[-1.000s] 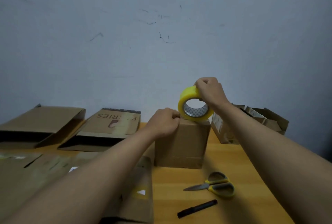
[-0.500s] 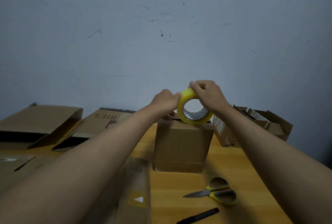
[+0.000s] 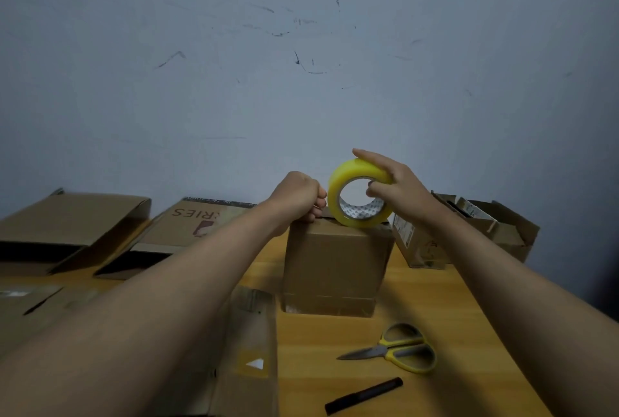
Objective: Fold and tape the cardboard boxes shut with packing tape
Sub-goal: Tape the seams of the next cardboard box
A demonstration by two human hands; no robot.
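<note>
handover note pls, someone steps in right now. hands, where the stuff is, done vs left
Right hand: grips the yellow tape roll, held on edge on top of the upright box, thumb through the core.
Left hand: fingers curled at the box's top left edge beside the roll; whether it pinches the tape end cannot be seen.
Scissors and black marker lie on the table in front of the box.
Done: top looks folded shut.
Left: run tape across the top, cut, then the open box at right and the flat cartons at left.
</note>
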